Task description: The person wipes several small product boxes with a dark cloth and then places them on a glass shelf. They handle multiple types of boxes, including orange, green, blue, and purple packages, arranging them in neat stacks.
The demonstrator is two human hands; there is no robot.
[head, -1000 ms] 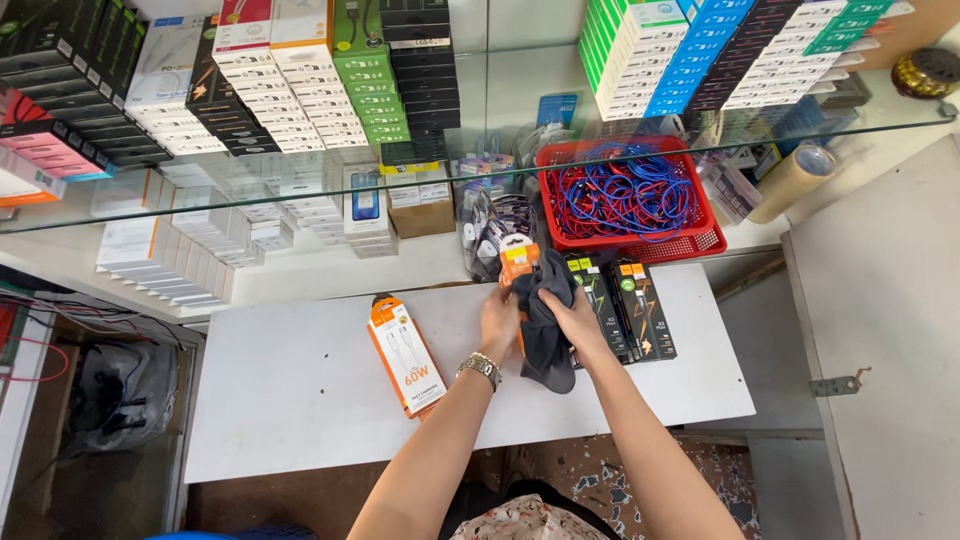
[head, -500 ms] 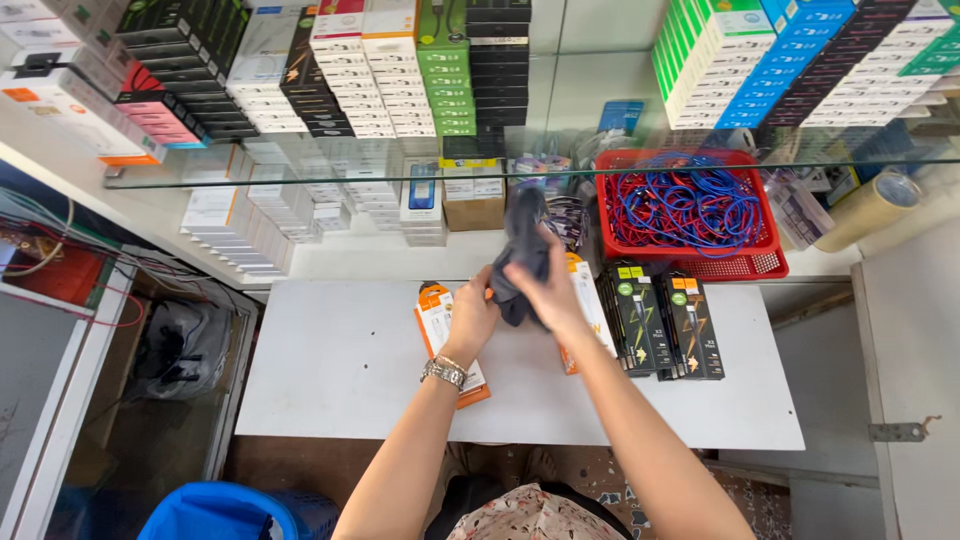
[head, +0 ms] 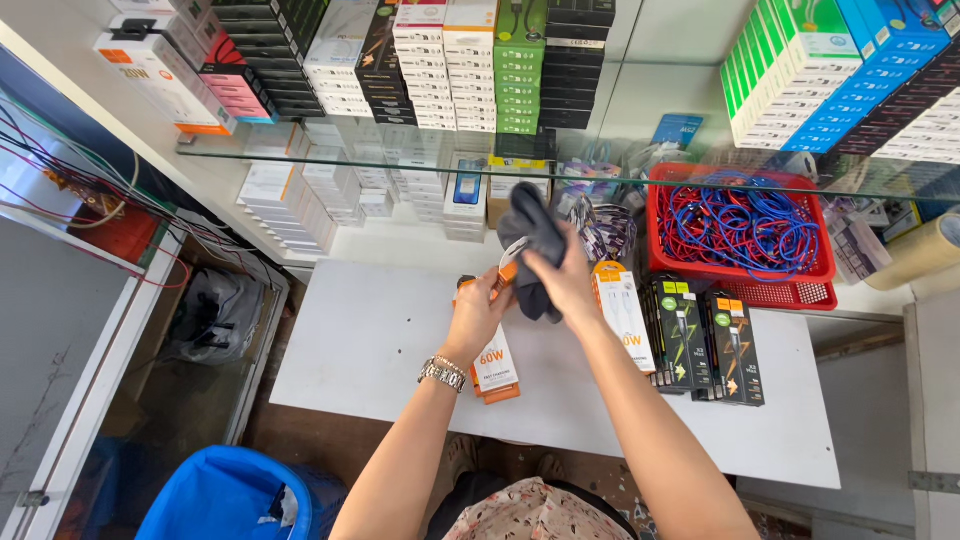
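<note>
My left hand [head: 478, 312] grips a small orange and white package [head: 506, 272] above the white table [head: 370, 350]. My right hand [head: 565, 283] clutches a dark grey cloth [head: 530, 240] pressed against the top of that package. Below my left wrist an orange and white box [head: 497, 368] lies flat on the table. A similar white and orange box [head: 622, 312] sits just right of my right hand.
Black and green boxes [head: 705, 335] lie in a row at the right. A red basket [head: 740, 225] of blue and red cables stands behind them. Stacked boxes fill a glass shelf [head: 400, 165]. A tape roll [head: 915, 255] is far right, a blue bin [head: 230, 495] on the floor.
Both hands have lifted off the table with the cloth and the small package. The view has shifted, so the table appears further right.
</note>
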